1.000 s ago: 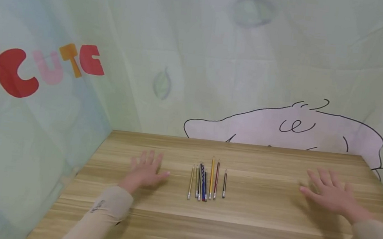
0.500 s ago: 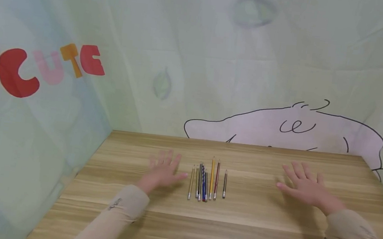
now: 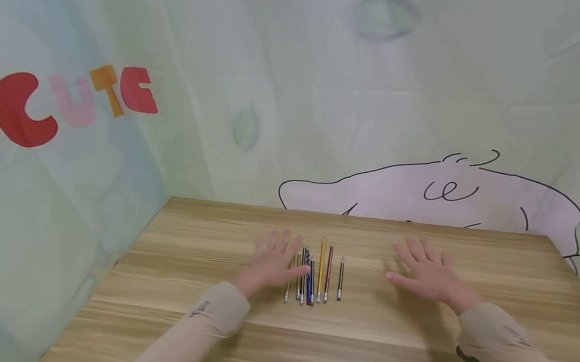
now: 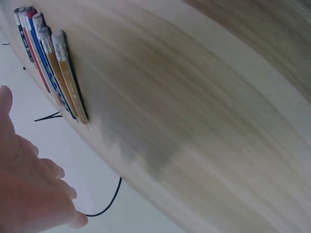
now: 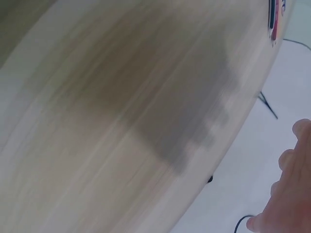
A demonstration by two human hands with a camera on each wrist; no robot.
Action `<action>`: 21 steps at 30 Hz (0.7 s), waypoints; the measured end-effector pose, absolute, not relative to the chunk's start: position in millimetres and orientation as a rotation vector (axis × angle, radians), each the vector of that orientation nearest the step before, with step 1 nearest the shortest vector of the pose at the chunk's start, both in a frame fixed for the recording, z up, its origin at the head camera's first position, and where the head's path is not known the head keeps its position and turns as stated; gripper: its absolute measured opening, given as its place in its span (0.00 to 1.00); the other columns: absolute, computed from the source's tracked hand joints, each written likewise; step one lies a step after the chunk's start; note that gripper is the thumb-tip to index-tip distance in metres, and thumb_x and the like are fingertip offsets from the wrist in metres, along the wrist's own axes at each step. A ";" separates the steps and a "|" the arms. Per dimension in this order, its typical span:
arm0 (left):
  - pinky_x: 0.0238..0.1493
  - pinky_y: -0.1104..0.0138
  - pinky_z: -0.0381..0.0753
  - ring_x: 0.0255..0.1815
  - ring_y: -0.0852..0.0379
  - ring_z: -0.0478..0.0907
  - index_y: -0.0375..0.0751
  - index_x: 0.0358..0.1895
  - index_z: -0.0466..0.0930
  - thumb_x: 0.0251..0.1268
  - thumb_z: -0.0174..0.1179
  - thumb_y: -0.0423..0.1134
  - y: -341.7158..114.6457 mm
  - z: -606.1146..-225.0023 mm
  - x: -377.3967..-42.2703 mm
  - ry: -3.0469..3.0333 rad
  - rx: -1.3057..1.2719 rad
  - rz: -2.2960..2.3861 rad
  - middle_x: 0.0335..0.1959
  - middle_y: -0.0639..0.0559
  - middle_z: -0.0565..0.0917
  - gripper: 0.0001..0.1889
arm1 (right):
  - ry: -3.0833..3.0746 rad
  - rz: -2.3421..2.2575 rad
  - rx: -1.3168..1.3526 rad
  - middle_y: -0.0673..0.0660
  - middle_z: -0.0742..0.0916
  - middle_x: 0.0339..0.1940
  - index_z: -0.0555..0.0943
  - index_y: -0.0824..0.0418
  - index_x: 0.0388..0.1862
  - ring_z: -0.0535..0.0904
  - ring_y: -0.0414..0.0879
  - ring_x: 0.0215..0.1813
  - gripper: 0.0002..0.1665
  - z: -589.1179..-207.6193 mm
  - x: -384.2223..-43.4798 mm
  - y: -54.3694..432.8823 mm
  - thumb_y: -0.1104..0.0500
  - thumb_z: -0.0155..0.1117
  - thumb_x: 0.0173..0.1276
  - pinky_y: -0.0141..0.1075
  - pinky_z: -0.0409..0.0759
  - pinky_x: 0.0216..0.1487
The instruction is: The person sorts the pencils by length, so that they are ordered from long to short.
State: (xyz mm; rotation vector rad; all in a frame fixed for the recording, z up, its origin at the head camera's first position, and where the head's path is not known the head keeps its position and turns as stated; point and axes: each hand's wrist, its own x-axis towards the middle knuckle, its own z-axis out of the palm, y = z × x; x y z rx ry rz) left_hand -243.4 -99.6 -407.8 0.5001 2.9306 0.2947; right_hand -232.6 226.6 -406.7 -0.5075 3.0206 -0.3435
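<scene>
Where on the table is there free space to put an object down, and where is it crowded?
The wooden table is bare along its near edge, below both sleeves, and along the far edge by the wall. Between the short black pencil and the right hand lies a bare strip. The pencil row is crowded; the left hand overlaps it.

We see both hands closing in on the row of pencils (image 3: 313, 273) from either side. The left hand (image 3: 274, 261) slides right until its thumb reaches over the leftmost pencil. The right hand (image 3: 427, 272) moves left, fingers spread flat, ending near the black pencil (image 3: 340, 278).
</scene>
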 end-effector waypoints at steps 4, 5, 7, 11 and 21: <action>0.64 0.42 0.29 0.70 0.40 0.32 0.48 0.69 0.43 0.60 0.40 0.64 -90.3 -407.7 -243.5 2.935 0.505 0.305 0.71 0.44 0.39 0.38 | 3.032 -0.340 -0.546 0.61 0.50 0.71 0.51 0.51 0.69 0.37 0.63 0.70 0.47 -409.3 -237.6 212.8 0.27 0.40 0.57 0.69 0.35 0.58; 0.64 0.43 0.29 0.70 0.41 0.32 0.49 0.69 0.43 0.60 0.40 0.63 -88.1 -408.1 -243.8 2.939 0.506 0.303 0.71 0.44 0.40 0.38 | 3.033 -0.344 -0.554 0.61 0.50 0.71 0.51 0.51 0.69 0.37 0.63 0.70 0.47 -410.1 -238.7 209.4 0.27 0.40 0.57 0.69 0.35 0.58; 0.64 0.43 0.29 0.70 0.41 0.32 0.48 0.69 0.43 0.61 0.40 0.62 -83.6 -409.0 -244.6 2.946 0.509 0.306 0.71 0.44 0.40 0.38 | 3.032 -0.350 -0.571 0.60 0.50 0.71 0.51 0.51 0.69 0.37 0.63 0.70 0.47 -411.7 -240.6 202.5 0.27 0.40 0.57 0.68 0.35 0.59; 0.65 0.43 0.30 0.71 0.42 0.34 0.47 0.69 0.44 0.61 0.45 0.58 -74.6 -413.4 -248.5 2.966 0.512 0.351 0.70 0.45 0.46 0.37 | 3.023 -0.392 -0.594 0.59 0.49 0.72 0.50 0.50 0.69 0.36 0.61 0.71 0.46 -414.5 -242.3 188.5 0.30 0.44 0.58 0.67 0.35 0.60; 0.65 0.52 0.54 0.62 0.48 0.63 0.46 0.60 0.66 0.58 0.55 0.43 -60.6 -419.5 -261.6 3.051 0.376 0.595 0.58 0.50 0.73 0.25 | 3.047 -0.537 -0.708 0.62 0.57 0.69 0.56 0.57 0.67 0.46 0.62 0.70 0.44 -423.9 -244.9 158.0 0.38 0.54 0.58 0.63 0.45 0.63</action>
